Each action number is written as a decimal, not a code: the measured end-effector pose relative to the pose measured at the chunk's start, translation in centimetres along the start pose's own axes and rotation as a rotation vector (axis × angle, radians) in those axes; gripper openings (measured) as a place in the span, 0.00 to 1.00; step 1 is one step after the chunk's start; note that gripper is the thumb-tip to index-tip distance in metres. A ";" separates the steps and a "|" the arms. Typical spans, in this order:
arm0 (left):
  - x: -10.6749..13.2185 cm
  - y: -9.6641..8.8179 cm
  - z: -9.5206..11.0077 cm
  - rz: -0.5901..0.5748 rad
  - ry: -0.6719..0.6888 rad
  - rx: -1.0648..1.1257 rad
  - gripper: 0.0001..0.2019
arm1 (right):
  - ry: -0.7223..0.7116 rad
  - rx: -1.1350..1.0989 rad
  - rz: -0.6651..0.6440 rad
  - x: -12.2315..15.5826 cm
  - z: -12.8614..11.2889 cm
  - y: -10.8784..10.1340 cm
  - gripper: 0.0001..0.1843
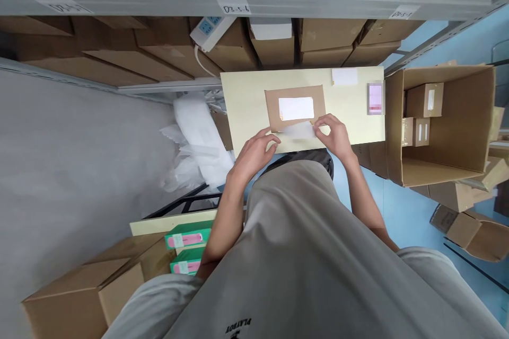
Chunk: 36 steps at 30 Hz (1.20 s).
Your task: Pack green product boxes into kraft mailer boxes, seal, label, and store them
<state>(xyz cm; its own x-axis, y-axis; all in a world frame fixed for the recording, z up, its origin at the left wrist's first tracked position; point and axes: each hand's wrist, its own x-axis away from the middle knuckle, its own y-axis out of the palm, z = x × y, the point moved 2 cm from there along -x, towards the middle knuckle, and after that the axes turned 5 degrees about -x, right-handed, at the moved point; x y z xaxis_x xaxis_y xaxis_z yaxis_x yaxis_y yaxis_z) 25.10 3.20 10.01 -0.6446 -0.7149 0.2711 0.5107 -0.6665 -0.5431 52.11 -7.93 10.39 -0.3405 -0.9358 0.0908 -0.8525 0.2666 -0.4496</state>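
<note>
A small brown cardboard box (pixel 295 94) with a white label (pixel 296 108) lies on a pale yellow board (pixel 246 100) in front of me. My left hand (pixel 254 151) rests at the box's near left corner, fingers curled against a translucent white strip (pixel 297 130) along the near edge. My right hand (pixel 334 135) pinches the right end of that strip. Both hands touch the strip and the box's near side.
A large open carton (pixel 473 127) with small labelled boxes stands at the right. Shelving with brown cartons (pixel 159 53) and a power strip (pixel 210 32) runs behind. White plastic wrap (pixel 199 143) lies left; green boxes (pixel 186 235) sit in a carton near my left elbow.
</note>
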 end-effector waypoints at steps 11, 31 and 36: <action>-1.3 2.7 4.9 0.142 0.297 0.060 0.09 | -0.202 0.335 -0.163 2.4 -4.1 1.1 0.10; -1.9 1.9 2.0 0.358 -0.203 0.740 0.15 | 0.380 -0.408 0.330 4.3 2.6 1.9 0.27; -1.7 1.7 1.6 0.310 -0.275 0.844 0.17 | 0.424 -0.481 0.287 3.8 2.3 2.8 0.22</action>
<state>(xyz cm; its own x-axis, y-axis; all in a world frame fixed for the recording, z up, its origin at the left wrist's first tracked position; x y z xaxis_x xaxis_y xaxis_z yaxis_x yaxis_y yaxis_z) 27.96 2.92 9.92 -0.3089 -0.8392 0.4476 0.9500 -0.2943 0.1039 49.30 -11.25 7.45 -0.6205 -0.6687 0.4097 -0.7531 0.6538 -0.0734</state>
